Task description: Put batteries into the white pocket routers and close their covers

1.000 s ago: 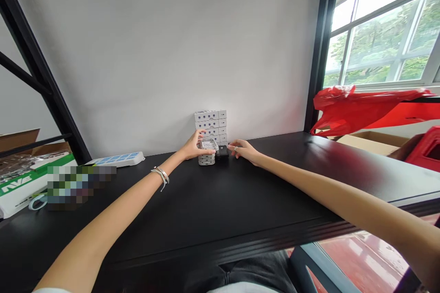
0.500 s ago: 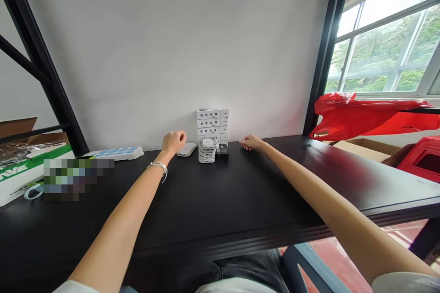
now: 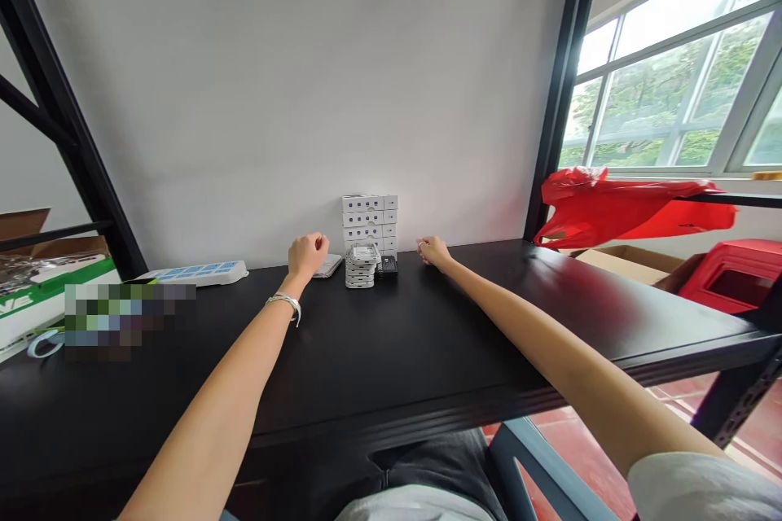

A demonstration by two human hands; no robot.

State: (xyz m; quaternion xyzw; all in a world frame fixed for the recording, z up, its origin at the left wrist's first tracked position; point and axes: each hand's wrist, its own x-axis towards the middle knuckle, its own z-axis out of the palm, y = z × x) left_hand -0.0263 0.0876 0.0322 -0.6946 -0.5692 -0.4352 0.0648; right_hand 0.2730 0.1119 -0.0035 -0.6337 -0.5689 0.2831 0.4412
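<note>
Boxes (image 3: 370,219), contents hidden, stand stacked between the curled hands (image 3: 308,255) (image 3: 433,251).

Pixelated patch (image 3: 116,316), its contents indistinct

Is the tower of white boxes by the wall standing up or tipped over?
Standing up. The white cardboard boxes lie flat, one on top of another, with their front sides lined up below each other.

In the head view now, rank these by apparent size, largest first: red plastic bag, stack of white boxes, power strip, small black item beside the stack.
1. Red plastic bag
2. Power strip and white boxes: too alike to rank
3. Small black item
</note>
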